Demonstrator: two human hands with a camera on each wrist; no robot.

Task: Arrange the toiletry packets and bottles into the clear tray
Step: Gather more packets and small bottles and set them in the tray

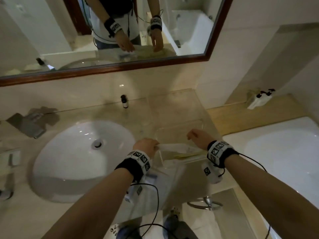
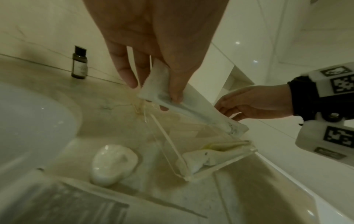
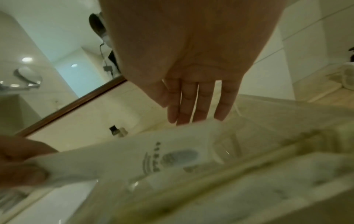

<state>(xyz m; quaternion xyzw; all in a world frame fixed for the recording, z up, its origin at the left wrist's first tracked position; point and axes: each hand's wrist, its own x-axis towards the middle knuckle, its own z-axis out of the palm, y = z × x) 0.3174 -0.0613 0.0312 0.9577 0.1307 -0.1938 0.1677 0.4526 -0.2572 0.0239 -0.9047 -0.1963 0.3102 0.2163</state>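
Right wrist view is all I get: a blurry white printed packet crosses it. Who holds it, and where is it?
Observer: The left hand pinches one end of the long white printed packet, which slants down into the clear plastic tray.
Operator: Is anything already in the tray?
Observer: Yes, more pale packets lie in one corner of it.
Operator: Is anything left outside it?
Observer: A white oval lump, perhaps soap, lies on the beige counter beside the tray.
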